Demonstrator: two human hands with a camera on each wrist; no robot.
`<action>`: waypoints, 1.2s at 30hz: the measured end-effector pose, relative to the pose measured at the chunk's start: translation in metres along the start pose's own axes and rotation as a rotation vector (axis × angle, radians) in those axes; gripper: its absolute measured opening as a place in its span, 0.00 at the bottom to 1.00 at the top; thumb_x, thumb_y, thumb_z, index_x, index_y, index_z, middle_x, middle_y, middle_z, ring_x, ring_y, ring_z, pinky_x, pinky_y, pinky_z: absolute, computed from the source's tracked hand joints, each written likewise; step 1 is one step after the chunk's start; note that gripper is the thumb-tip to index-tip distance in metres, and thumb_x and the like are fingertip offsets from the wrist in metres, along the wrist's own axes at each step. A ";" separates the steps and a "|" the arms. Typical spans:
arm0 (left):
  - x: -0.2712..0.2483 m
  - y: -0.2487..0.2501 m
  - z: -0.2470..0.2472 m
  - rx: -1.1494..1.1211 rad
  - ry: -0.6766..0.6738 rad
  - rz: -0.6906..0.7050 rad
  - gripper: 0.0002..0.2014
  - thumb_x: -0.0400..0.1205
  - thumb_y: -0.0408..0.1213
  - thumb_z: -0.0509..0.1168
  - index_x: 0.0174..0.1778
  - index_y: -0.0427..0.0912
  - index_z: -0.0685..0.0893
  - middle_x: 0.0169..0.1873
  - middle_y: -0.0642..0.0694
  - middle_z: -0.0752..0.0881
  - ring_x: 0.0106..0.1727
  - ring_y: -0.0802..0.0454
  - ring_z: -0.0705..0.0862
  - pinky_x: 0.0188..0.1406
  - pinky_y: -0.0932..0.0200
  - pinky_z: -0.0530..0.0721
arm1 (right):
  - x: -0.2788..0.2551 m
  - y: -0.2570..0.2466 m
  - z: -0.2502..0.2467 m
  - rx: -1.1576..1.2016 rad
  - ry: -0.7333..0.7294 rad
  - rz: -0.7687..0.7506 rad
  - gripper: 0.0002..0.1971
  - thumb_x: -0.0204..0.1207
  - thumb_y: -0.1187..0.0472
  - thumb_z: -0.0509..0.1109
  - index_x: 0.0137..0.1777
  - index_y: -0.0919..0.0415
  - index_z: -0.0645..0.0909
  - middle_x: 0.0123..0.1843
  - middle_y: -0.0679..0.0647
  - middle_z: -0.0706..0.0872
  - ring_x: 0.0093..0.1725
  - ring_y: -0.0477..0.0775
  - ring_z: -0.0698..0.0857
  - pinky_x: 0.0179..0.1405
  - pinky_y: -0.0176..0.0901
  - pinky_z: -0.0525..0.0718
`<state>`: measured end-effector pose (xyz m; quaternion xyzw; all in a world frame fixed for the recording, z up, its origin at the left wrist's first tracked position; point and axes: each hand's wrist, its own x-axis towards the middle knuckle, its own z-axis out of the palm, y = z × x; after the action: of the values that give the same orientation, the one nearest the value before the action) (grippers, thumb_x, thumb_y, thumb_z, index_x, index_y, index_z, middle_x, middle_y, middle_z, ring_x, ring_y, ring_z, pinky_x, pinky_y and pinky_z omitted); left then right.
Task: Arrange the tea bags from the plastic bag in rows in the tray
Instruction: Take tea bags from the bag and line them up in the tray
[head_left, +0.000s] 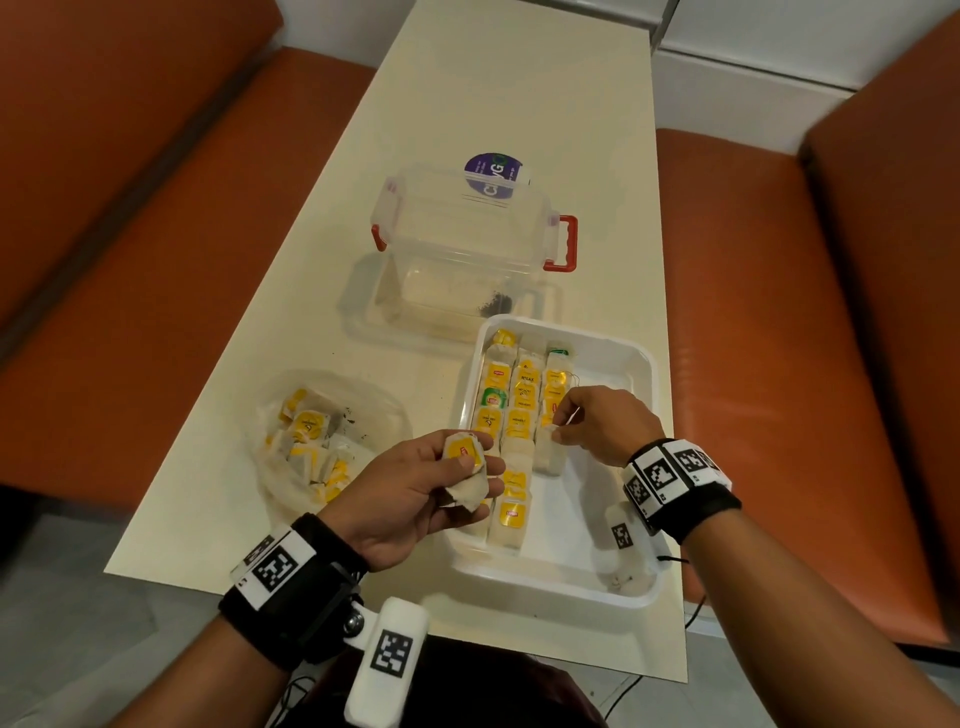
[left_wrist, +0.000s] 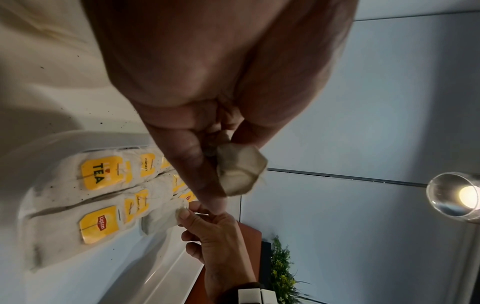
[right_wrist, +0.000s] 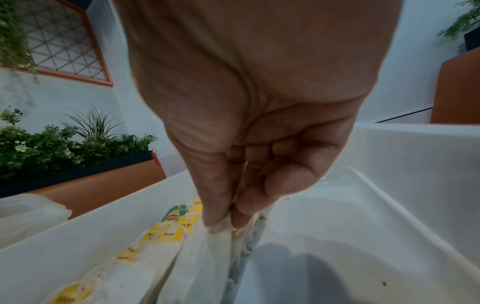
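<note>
A white tray (head_left: 639, 374) holds three rows of yellow-tagged tea bags (head_left: 517, 423). My right hand (head_left: 563, 423) pinches the top edge of a tea bag (head_left: 548, 454) in the third row, thumb against forefinger; the right wrist view shows that tea bag (right_wrist: 205, 253) hanging from the pinching fingers (right_wrist: 221, 207) inside the tray (right_wrist: 389, 205). My left hand (head_left: 452, 478) hovers at the tray's left edge, holding a couple of tea bags (head_left: 465, 454), also seen as folded tea bags (left_wrist: 240, 169) between its fingers. A clear plastic bag (head_left: 311, 441) with several tea bags lies left of the tray.
A clear storage box (head_left: 457, 228) with red latches and its lid stand behind the tray on the cream table (head_left: 493, 93). Orange benches (head_left: 779, 312) flank both sides. The tray's right half is bare.
</note>
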<state>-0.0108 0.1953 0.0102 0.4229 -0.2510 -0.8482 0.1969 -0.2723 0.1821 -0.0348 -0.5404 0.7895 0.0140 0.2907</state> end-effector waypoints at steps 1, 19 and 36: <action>0.000 0.000 0.000 -0.002 0.001 0.003 0.13 0.85 0.30 0.64 0.66 0.36 0.83 0.61 0.33 0.88 0.52 0.44 0.91 0.45 0.52 0.92 | 0.000 0.000 0.000 0.004 0.002 -0.002 0.06 0.74 0.50 0.78 0.43 0.44 0.83 0.44 0.43 0.87 0.42 0.46 0.83 0.35 0.42 0.75; 0.014 -0.004 0.008 0.031 0.004 0.042 0.06 0.84 0.34 0.67 0.55 0.39 0.82 0.55 0.38 0.91 0.41 0.52 0.89 0.36 0.58 0.91 | -0.022 -0.009 -0.012 0.248 0.126 -0.148 0.09 0.78 0.43 0.74 0.42 0.46 0.84 0.40 0.42 0.88 0.39 0.45 0.85 0.38 0.43 0.80; 0.031 -0.012 0.038 0.145 -0.001 0.062 0.12 0.83 0.38 0.70 0.61 0.42 0.81 0.43 0.48 0.89 0.32 0.58 0.85 0.28 0.62 0.87 | -0.066 -0.036 -0.031 0.471 -0.048 -0.287 0.04 0.77 0.54 0.78 0.44 0.53 0.89 0.39 0.48 0.91 0.33 0.43 0.86 0.39 0.41 0.84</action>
<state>-0.0603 0.1973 0.0037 0.4277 -0.3247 -0.8214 0.1919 -0.2385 0.2121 0.0323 -0.5636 0.6794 -0.1985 0.4258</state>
